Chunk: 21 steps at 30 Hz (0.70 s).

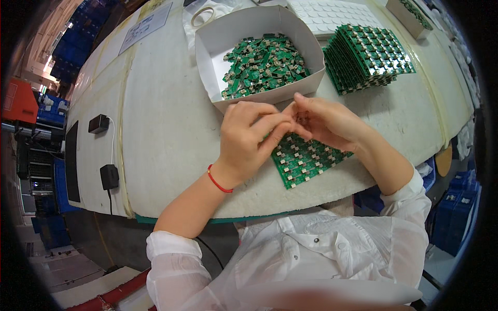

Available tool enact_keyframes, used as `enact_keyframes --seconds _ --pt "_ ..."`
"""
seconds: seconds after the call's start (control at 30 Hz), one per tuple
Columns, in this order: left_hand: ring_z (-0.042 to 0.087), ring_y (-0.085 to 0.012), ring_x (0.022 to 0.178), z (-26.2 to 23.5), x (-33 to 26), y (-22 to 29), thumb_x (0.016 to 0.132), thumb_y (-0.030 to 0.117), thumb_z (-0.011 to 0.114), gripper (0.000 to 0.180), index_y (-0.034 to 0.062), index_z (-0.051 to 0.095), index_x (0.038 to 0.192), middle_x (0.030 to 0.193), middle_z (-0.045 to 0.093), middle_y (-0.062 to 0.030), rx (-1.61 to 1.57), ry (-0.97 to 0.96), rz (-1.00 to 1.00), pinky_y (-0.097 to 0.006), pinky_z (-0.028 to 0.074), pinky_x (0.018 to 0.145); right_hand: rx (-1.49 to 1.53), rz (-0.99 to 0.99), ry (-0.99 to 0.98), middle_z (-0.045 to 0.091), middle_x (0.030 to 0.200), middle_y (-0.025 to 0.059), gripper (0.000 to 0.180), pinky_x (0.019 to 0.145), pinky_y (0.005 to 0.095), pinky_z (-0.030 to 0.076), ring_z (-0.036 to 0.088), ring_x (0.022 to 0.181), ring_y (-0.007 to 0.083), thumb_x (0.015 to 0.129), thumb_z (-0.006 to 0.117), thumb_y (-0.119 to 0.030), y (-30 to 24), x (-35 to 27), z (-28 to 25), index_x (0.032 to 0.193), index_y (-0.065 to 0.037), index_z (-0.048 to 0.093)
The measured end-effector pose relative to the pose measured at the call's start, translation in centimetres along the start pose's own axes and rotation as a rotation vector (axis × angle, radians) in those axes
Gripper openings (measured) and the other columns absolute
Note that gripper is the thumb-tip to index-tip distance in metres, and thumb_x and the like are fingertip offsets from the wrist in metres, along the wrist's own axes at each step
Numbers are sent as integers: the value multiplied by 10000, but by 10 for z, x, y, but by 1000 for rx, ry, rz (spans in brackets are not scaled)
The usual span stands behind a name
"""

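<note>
My left hand (248, 136), with a red cord at its wrist, has its thumb and fingers pinched together. Its fingertips meet the fingers of my right hand (326, 120), which is cupped with its fingers curled inward. Whatever lies between the fingers is hidden. Just beneath both hands, a green circuit board panel (303, 165) with rows of small metal connectors rests on the table; the hands cover its far edge. Beyond them stands an open white box (270, 94) holding a heap of small separated green circuit boards (265, 65).
Right of the box rises a stack of green board panels (368, 57). Behind are a white tray with round cells (332, 13) and a narrow box of boards (411, 18). A tape roll (202, 17) lies at the back; black adapters (109, 177) with cords sit left.
</note>
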<state>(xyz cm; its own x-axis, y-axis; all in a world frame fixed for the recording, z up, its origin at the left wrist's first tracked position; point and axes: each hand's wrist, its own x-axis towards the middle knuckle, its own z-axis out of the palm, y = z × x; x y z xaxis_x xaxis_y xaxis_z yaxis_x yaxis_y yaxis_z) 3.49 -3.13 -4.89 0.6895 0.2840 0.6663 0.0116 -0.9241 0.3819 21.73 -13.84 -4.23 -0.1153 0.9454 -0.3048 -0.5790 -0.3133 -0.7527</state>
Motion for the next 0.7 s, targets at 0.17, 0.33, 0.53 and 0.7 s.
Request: enact_keyframes --seconds 0.17,0.33,0.53,0.7 --pt "609 -253 694 -11 3 6 833 149 715 89 66 704 864 792 630 -65 24 -212 -267 -356 474 623 -993 -230 92 649 787 85 213 650 312 466 599 700 186 943 610 -216 0 -5 4 945 -6 642" --pt "639 -280 734 -14 3 6 828 222 704 171 52 685 834 808 669 -89 78 -536 -322 -392 498 672 -1393 -498 23 658 766 192 133 661 471 488 640 722 394 826 685 -120 15 -4 -1 900 -19 640" --pt "643 -290 757 -12 -7 11 827 180 702 137 46 686 847 822 681 -99 168 -470 -354 -420 503 687 -1417 -523 -24 662 819 176 111 715 469 498 642 808 383 811 675 -92 20 1 -3 883 -16 638" --pt "645 -294 773 -10 -9 22 826 166 701 121 47 685 834 826 678 -109 282 -476 -359 -415 507 683 -1459 -522 -21 651 830 171 105 732 469 496 636 829 377 821 661 -91 20 1 -1 880 -14 622"
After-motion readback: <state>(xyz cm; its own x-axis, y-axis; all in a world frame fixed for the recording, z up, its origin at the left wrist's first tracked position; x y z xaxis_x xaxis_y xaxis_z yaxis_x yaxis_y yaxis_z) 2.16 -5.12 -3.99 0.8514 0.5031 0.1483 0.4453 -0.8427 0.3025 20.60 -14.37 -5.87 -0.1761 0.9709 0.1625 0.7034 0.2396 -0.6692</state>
